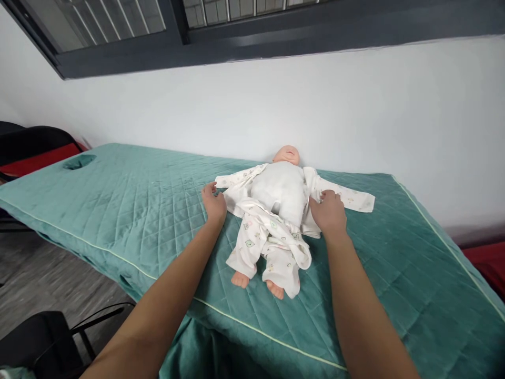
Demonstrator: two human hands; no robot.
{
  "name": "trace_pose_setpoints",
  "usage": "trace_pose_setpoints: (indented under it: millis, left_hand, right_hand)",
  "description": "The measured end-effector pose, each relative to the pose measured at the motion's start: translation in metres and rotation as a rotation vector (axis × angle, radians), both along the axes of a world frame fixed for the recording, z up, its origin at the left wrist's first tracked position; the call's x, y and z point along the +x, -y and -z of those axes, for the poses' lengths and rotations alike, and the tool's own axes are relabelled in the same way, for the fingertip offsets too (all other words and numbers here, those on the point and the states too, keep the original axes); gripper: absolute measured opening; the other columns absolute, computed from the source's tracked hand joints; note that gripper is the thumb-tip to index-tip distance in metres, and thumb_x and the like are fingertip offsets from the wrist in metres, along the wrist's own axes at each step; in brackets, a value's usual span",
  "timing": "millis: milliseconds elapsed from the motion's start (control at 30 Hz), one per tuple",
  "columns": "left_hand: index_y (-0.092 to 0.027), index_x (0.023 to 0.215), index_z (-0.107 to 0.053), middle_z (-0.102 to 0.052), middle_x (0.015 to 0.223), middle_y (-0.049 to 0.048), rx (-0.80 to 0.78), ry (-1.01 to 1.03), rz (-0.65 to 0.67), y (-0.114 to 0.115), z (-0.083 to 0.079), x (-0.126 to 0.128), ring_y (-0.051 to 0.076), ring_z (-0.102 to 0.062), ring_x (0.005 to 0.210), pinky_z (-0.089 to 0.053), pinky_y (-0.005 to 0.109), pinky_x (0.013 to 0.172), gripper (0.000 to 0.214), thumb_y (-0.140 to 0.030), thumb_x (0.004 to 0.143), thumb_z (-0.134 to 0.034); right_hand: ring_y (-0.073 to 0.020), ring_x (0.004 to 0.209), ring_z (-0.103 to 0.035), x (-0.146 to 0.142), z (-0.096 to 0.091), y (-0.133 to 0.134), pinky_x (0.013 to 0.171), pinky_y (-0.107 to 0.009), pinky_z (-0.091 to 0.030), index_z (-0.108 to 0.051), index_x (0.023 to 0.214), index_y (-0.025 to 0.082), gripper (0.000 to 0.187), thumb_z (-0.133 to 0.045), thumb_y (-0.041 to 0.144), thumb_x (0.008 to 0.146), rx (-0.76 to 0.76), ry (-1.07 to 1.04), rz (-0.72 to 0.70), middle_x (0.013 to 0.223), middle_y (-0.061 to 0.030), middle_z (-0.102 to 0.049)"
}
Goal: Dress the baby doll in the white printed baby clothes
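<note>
A baby doll (272, 187) with a white cloth body lies on its back on the green quilted bed cover. Its head is at the wall side and its bare feet point toward me. A white printed baby shirt (343, 196) lies spread open under it, sleeves stretched to both sides. Printed baby pants (252, 239) cover its legs, their upper part bunched and folded. My left hand (214, 202) is at the shirt's left sleeve, thumb and fingers apart. My right hand (329, 210) is at the shirt's right side by the sleeve, fingers bent and apart from the thumb.
The bed (158, 210) has a quilted green cover with a face hole (80, 161) at its far left. Behind it rise a white wall (236, 110) and a dark-framed window (256, 39). A black chair (43, 342) stands at the lower left; black-and-red seats (39, 158) are further back.
</note>
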State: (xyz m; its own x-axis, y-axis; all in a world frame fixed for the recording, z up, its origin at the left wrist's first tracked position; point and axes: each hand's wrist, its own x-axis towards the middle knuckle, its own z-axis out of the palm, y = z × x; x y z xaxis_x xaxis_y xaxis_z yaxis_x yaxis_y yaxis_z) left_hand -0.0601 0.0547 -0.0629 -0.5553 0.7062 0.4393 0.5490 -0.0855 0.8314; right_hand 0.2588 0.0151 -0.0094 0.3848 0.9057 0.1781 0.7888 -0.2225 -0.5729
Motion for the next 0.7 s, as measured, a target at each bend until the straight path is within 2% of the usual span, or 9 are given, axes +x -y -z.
trace_pose_setpoints:
  millis: [100, 233, 433, 533, 633, 700]
  left_hand:
    - [-0.016, 0.113, -0.056, -0.055, 0.119, 0.0144, 0.006, -0.028, 0.004, 0.000, 0.001, 0.001, 0.024, -0.056, 0.112, -0.048, 0.043, 0.096, 0.038, -0.006, 0.077, -0.048]
    - [-0.018, 0.106, -0.058, -0.059, 0.113, 0.0107, 0.019, -0.063, 0.003, -0.002, 0.005, 0.001, 0.025, -0.057, 0.113, -0.047, 0.045, 0.099, 0.032, -0.009, 0.077, -0.048]
    - [-0.020, 0.099, -0.060, -0.062, 0.110, 0.0107, 0.053, -0.106, 0.057, -0.001, 0.004, 0.004, 0.027, -0.055, 0.116, -0.045, 0.047, 0.099, 0.025, -0.012, 0.077, -0.048]
    - [-0.020, 0.095, -0.061, -0.064, 0.107, 0.0094, 0.077, -0.116, 0.110, 0.003, -0.001, 0.008, 0.026, -0.054, 0.115, -0.045, 0.045, 0.100, 0.019, -0.017, 0.080, -0.049]
    - [-0.021, 0.091, -0.063, -0.068, 0.097, 0.0060, 0.080, -0.126, 0.210, 0.009, -0.007, 0.015, 0.022, -0.060, 0.101, -0.049, 0.038, 0.092, 0.015, -0.022, 0.082, -0.052]
    - [-0.020, 0.089, -0.065, -0.069, 0.086, 0.0030, 0.046, -0.126, 0.331, 0.014, -0.011, 0.019, 0.019, -0.063, 0.086, -0.050, 0.033, 0.082, 0.014, -0.025, 0.083, -0.053]
  right_hand:
    - [-0.0338, 0.111, -0.060, 0.007, 0.005, -0.005, 0.092, -0.045, -0.045, -0.055, 0.123, 0.017, 0.045, -0.056, 0.043, 0.086, -0.138, -0.062, -0.003, 0.121, -0.0168, -0.064]
    - [-0.0344, 0.112, -0.061, 0.012, 0.008, -0.008, 0.090, -0.043, -0.045, -0.057, 0.119, 0.019, 0.044, -0.058, 0.045, 0.084, -0.186, -0.055, 0.000, 0.116, -0.0152, -0.068]
    - [-0.0302, 0.104, -0.063, 0.013, 0.003, -0.004, 0.086, -0.041, -0.046, -0.063, 0.102, 0.023, 0.024, -0.055, 0.038, 0.085, -0.136, -0.050, 0.007, 0.110, -0.0108, -0.070]
    - [-0.0286, 0.099, -0.063, 0.013, 0.001, -0.002, 0.084, -0.040, -0.046, -0.064, 0.097, 0.023, 0.020, -0.054, 0.036, 0.085, -0.090, -0.057, 0.027, 0.108, -0.0099, -0.070]
    - [-0.0279, 0.097, -0.062, 0.013, -0.002, 0.001, 0.083, -0.040, -0.045, -0.065, 0.097, 0.021, 0.021, -0.054, 0.035, 0.086, -0.029, -0.062, 0.051, 0.108, -0.0113, -0.070]
    - [-0.0272, 0.098, -0.062, 0.012, -0.005, 0.003, 0.083, -0.039, -0.045, -0.066, 0.098, 0.020, 0.022, -0.053, 0.034, 0.087, 0.027, -0.067, 0.085, 0.108, -0.0119, -0.070]
